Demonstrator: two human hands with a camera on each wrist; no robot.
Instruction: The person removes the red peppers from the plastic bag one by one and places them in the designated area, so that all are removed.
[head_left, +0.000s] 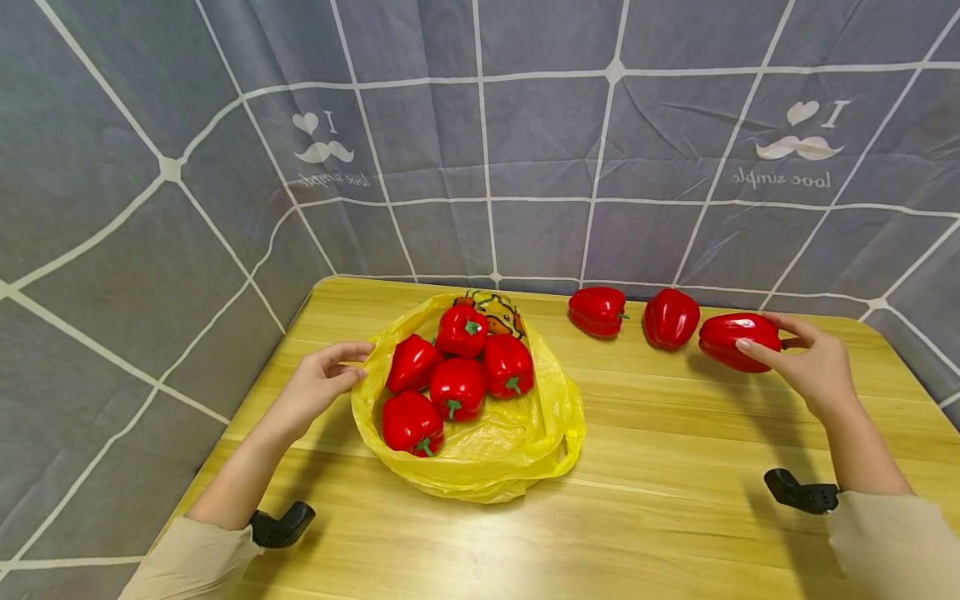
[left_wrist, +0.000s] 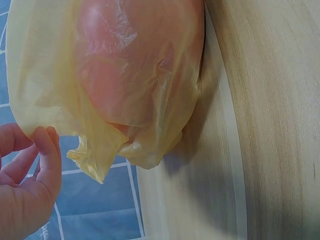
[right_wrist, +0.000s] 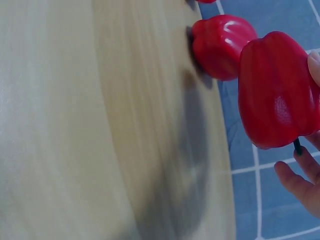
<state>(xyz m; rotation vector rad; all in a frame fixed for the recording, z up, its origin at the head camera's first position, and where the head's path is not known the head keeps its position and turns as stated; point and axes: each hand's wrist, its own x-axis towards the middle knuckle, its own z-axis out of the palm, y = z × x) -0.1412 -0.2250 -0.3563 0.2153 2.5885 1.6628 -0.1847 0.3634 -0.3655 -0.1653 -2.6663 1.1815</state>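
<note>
An open yellow plastic bag (head_left: 487, 446) holds several red bell peppers (head_left: 458, 388) with green stems. My left hand (head_left: 318, 383) pinches the bag's left rim between thumb and fingers; the left wrist view shows the fingertips (left_wrist: 47, 140) at the thin plastic. On the right, my right hand (head_left: 813, 367) grips a red bell pepper (head_left: 738, 340) by its stem end, thumb on the near side. In the right wrist view this held pepper (right_wrist: 277, 92) is raised above the table, its dark green stem pointing toward the fingers.
Two more red peppers lie near the table's back edge, one pepper (head_left: 597, 312) right of the bag and another pepper (head_left: 671, 319) beside the held one. Grey-blue cloth (head_left: 540, 150) with white lines hangs behind and to the left of the wooden table (head_left: 637, 500).
</note>
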